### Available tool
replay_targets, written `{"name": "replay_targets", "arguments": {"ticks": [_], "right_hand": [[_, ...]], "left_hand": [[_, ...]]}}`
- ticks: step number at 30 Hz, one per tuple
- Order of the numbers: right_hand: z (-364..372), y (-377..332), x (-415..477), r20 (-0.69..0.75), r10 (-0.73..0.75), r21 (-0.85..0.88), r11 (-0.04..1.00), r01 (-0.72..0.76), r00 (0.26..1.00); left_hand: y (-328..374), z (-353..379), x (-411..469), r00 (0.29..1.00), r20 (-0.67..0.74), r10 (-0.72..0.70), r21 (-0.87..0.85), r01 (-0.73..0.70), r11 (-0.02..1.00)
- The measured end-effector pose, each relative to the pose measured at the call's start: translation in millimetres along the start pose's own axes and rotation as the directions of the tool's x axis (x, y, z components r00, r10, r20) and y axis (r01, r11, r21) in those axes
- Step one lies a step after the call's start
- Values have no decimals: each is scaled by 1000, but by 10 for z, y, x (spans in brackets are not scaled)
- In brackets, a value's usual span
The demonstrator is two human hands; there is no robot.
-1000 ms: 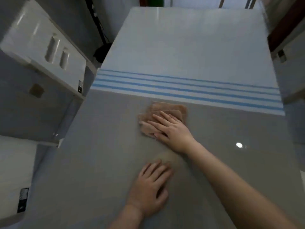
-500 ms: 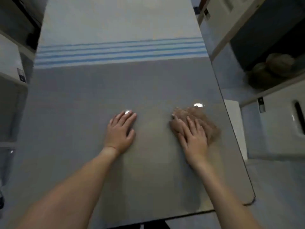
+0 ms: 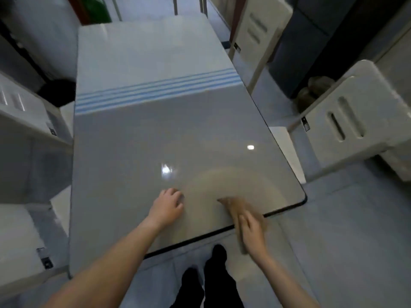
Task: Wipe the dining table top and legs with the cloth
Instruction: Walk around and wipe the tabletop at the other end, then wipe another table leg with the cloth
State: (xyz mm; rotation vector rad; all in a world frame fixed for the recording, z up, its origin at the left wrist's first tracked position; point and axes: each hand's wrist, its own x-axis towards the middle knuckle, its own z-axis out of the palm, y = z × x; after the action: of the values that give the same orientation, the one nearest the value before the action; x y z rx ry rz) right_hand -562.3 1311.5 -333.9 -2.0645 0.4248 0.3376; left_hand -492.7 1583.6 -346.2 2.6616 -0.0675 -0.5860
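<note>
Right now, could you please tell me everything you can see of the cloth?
The cloth is tan-brown and looks like soft fabric, bunched rather than spread flat, its outline blurred. It lies at the near right edge of the table top, and its nearer end reaches out past that edge. The right hand lies on top of it with fairly straight fingers, covering much of it. The left hand rests on the table apart from it.
</note>
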Motion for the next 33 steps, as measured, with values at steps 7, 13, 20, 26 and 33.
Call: {"name": "replay_targets", "arguments": {"ticks": [7,13,20,26,33], "right_hand": [[-546,-525,-893,-114,159,513,854,-79,981],[-669,-196,-1690,-173,287,581,802,-138,942],[-829,412,-2022,-128,330,490,841,-229,935],[-1366,544,-1839,-1,264,432,870,-237,965],[-2372,972,-1519,-22,192,386,907,-168,981]], "left_hand": [[351,-442,-1236,987,-156,40,-517,-116,848],[234,-136,-2191,984,-166,66,-527,-145,837],[163,529,-2716,997,-54,-60,-346,38,937],[573,923,-2872,968,-65,-243,-436,191,879],[1560,1376,-2609,968,-18,-252,-484,212,849]]}}
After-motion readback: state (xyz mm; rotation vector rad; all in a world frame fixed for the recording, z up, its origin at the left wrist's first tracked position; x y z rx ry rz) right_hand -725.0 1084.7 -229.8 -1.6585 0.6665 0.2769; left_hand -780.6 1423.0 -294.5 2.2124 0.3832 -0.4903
